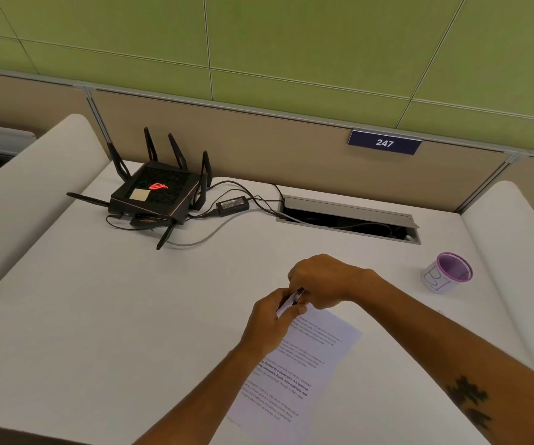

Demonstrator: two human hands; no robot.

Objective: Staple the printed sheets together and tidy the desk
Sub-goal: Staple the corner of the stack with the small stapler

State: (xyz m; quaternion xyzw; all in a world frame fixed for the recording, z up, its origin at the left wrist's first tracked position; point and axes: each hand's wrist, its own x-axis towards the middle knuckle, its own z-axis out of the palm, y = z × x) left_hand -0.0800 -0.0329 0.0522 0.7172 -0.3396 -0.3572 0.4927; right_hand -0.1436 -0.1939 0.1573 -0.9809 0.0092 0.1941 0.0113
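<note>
At lower centre, the left hand (267,326) and right hand (318,281) together pinch a small stapler (294,298) at the printed sheets' (307,364) top corner; stapling seems underway; next likely needs a firm squeeze

Two bare forearms enter from the lower edge of the view. No sleeves show on either arm; both are uncovered from the frame edge to the wrists. No watch, bracelet or ring can be made out on either wrist or on the fingers, though the fingers are small and partly folded. The left hand (267,322) and the right hand (318,281) wear no gloves. The right forearm carries a dark tattoo (469,401) on its upper side: two blotchy, jagged-edged shapes set one beyond the other along the arm, their design too blurred to read.
</note>
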